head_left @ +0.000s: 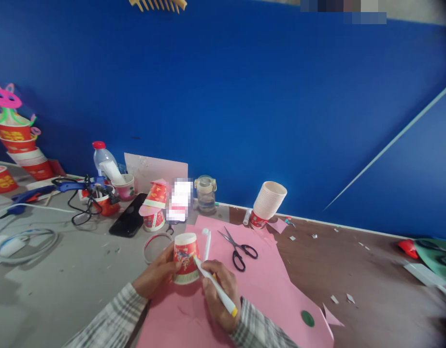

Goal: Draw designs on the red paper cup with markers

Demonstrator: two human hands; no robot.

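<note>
My left hand (158, 271) is wrapped round the side of a red and white paper cup (186, 258), which stands upside down over the pink paper (259, 295). Between the fingers of my right hand (220, 292) is a white marker (219, 290) with a yellow end, its tip at the cup's right side. Whether the tip touches the cup I cannot tell. Behind the cup lies a second white pen (207, 245). Black-handled scissors (239, 249) rest partly spread on the pink paper to the right.
A leaning stack of paper cups (268, 203), a lidded glass jar (206, 193), a decorated cup figure (154, 203) and a black phone (128, 215) stand or lie behind. Tape rolls, glue guns (18, 200) and cables are at left. Paper scraps (333, 316) dot the right side.
</note>
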